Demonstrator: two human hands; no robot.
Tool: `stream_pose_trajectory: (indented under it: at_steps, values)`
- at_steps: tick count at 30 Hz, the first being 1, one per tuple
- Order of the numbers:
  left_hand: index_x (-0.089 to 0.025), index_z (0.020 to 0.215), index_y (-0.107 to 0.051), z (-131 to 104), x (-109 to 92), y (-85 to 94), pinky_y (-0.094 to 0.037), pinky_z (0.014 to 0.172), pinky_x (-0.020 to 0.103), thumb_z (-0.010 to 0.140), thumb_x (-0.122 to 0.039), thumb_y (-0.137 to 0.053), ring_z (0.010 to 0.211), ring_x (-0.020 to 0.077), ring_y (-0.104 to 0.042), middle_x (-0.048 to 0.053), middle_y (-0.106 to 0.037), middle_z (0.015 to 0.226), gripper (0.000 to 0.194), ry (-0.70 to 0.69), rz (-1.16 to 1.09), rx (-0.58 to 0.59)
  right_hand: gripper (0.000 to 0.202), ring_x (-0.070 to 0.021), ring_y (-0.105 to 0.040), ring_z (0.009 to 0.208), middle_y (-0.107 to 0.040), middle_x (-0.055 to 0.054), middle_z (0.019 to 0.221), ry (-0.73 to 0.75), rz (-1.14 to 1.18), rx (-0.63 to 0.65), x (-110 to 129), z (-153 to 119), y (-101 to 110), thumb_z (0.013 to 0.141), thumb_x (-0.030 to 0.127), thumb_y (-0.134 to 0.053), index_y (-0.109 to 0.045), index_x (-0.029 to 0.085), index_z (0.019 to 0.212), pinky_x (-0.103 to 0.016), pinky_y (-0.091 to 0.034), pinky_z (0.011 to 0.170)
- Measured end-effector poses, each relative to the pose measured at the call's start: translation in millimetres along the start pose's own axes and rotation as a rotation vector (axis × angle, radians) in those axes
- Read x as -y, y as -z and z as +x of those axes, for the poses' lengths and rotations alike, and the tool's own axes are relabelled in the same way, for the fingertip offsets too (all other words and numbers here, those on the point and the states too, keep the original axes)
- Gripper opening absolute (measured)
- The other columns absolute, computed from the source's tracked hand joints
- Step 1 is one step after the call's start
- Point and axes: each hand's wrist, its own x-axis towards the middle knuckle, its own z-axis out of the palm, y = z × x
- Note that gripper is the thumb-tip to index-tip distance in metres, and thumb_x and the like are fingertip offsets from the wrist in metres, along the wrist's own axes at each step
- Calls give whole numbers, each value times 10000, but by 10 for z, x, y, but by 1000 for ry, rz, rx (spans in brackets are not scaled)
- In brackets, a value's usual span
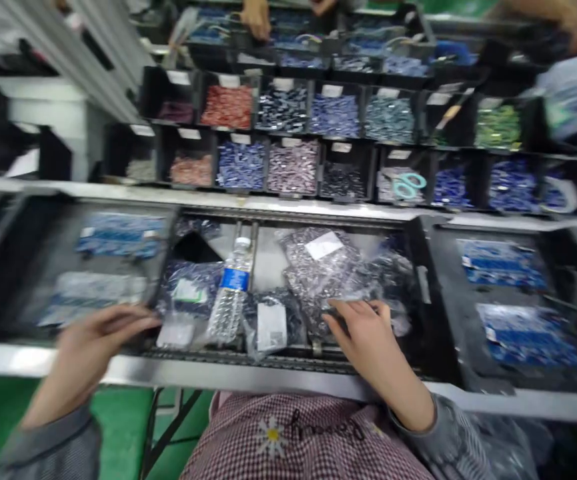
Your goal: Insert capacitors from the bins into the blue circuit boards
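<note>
My left hand [101, 337] is at the front right corner of a black tray [23, 280], its thumb and fingers closed on the rim. Two rows of blue circuit boards [121, 235] lie in that tray. Over clear plastic bags of small parts [313, 267] is my right hand [368, 337], its thumb and forefinger drawn together in a pinch. What lies between those fingertips is too small or blurred to make out. To its left are a bag with a white label [271, 328] and a clear bottle with a blue band [233, 287], filled with small parts.
Black bins of coloured components [241, 163] stand in two rows behind the rail [268, 203]. Turquoise scissors [409, 185] rest on one bin. Another black tray with blue boards [528, 333] sits at the right. Across the bench, another person's hand [257, 19] reaches over boards.
</note>
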Motion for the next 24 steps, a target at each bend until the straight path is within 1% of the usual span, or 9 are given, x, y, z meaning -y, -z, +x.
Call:
stream_pose_trajectory:
  at_steps: [2, 4, 6, 8, 11, 14, 17, 21, 24]
  values:
    - [-296, 835, -684, -37, -38, -245, -501, 848, 278, 731, -242, -734, 849, 171, -669, -71, -719, 829, 128, 59, -152, 135, 217, -230, -623, 940, -683, -72, 992, 119, 218, 11, 111, 79, -51, 922, 295, -475, -593, 201, 1078, -427, -401, 866]
    - [-212, 870, -698, -44, -175, -552, -517, 811, 280, 695, -204, -761, 782, 167, -684, -4, -728, 820, 187, 64, -301, 405, 203, -201, -615, 961, -655, -70, 1029, 157, 426, -1, 207, 150, -39, 919, 311, -481, -594, 209, 1054, -376, -453, 850]
    - [-163, 921, -708, -21, -375, -834, -532, 765, 269, 680, -160, -765, 724, 150, -684, 37, -729, 850, 248, 84, -399, 632, 165, -189, -608, 977, -633, -56, 995, 110, 552, -53, 248, 197, 12, 894, 351, -524, -606, 222, 955, -347, -482, 844]
    - [-136, 929, -709, 55, -577, -1048, -537, 730, 240, 679, -129, -764, 705, 132, -682, 52, -724, 844, 255, 81, -452, 756, 158, -204, -589, 1031, -612, -45, 960, 40, 572, -129, 210, 220, 66, 846, 389, -589, -603, 233, 861, -356, -493, 854]
    - [-118, 894, -691, 280, -798, -1280, -545, 717, 225, 688, -115, -770, 733, 134, -688, 48, -712, 798, 220, 71, -504, 765, 181, -229, -560, 1064, -572, -49, 955, -40, 494, -238, 7, 216, 108, 777, 386, -664, -598, 230, 840, -381, -508, 853]
    - [-108, 883, -666, 514, -926, -1515, -560, 754, 270, 720, -120, -755, 758, 156, -696, 47, -697, 769, 187, 78, -544, 733, 70, -198, -574, 951, -550, -53, 945, -144, 405, -363, -289, 170, 127, 823, 269, -581, -603, 217, 866, -351, -533, 774]
    - [-100, 894, -657, 597, -1007, -1764, -561, 771, 287, 747, -127, -739, 778, 164, -696, 61, -695, 778, 170, 75, -544, 750, 162, -188, -575, 933, -569, -69, 985, -212, 320, -451, -499, 100, 183, 852, 174, -483, -620, 208, 932, -341, -528, 767]
    - [-106, 923, -657, 514, -1075, -1997, -552, 731, 232, 759, -126, -736, 748, 128, -681, 53, -695, 775, 183, 76, -569, 813, 180, -203, -560, 1029, -651, -48, 1014, -79, 187, -535, -413, 72, 296, 847, 209, -567, -633, 229, 1013, -412, -432, 951]
    - [-105, 939, -657, 453, -1093, -2043, -540, 680, 191, 780, -90, -702, 719, 106, -671, 52, -693, 798, 166, 124, -594, 867, 159, -176, -597, 972, -691, -14, 963, 91, 304, -477, -192, 144, 339, 831, 224, -620, -645, 248, 987, -387, -439, 928]
